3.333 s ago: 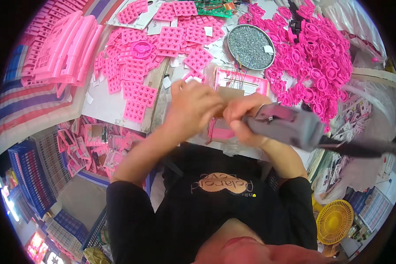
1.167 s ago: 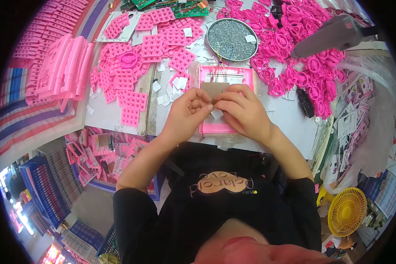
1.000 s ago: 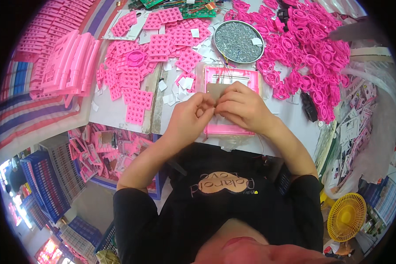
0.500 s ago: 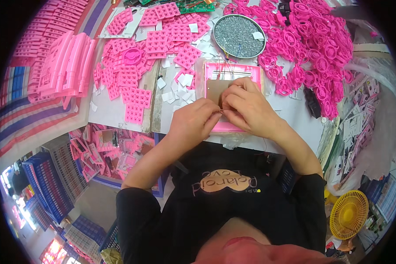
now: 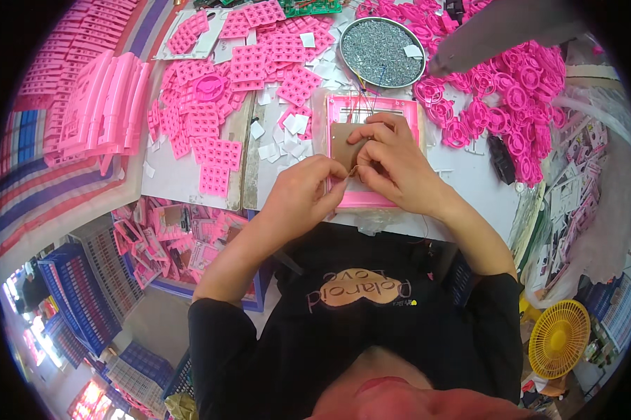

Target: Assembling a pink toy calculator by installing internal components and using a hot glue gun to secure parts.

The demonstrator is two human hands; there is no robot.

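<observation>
A pink plastic housing [image 5: 342,103] lies on the worktable in front of me, with a flat brown board [image 5: 341,143] inside it. Thin wires [image 5: 362,105] rise from its far side. Over the board my left hand [image 5: 307,185] is closed in a pinch at the end of a thin wire [image 5: 354,171]. My right hand [image 5: 398,164] pinches the same wire close by, its other fingers curled above the board. The fingertips nearly meet, and the wire's exact ends are hidden between them.
A round tray of small metal screws [image 5: 382,52] stands beyond the housing. Pink button pads [image 5: 249,64] and white paper bits lie left; pink ring-shaped parts [image 5: 518,77] heap up right. A long dark grey shape [image 5: 511,35] reaches over them. A crate of pink parts [image 5: 259,297] sits below left.
The dark grey shape has come in from the upper right over the pink rings. My fingertips have drawn slightly apart, showing more of the wire. The housing stays put.
</observation>
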